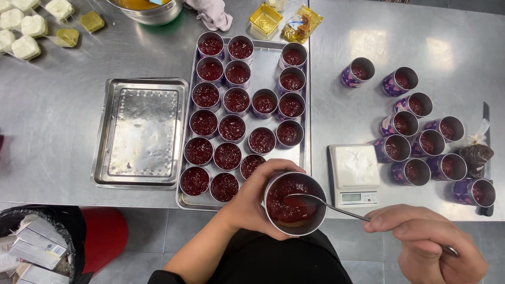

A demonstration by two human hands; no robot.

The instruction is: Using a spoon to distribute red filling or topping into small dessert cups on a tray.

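Note:
My left hand grips a round metal cup filled with dark red jam, held over the front edge of the steel table. My right hand holds a metal spoon by its handle, its bowl resting in the jam. Just behind the cup lies a metal tray packed with several jam-filled cups. A small white scale stands to the right of the tray.
An empty metal tray lies at the left. Several purple-patterned cups lie on their sides at the right, beside a tied dark bag. A steel bowl, pale moulded cakes and wrapped packets sit at the back. A bin stands below left.

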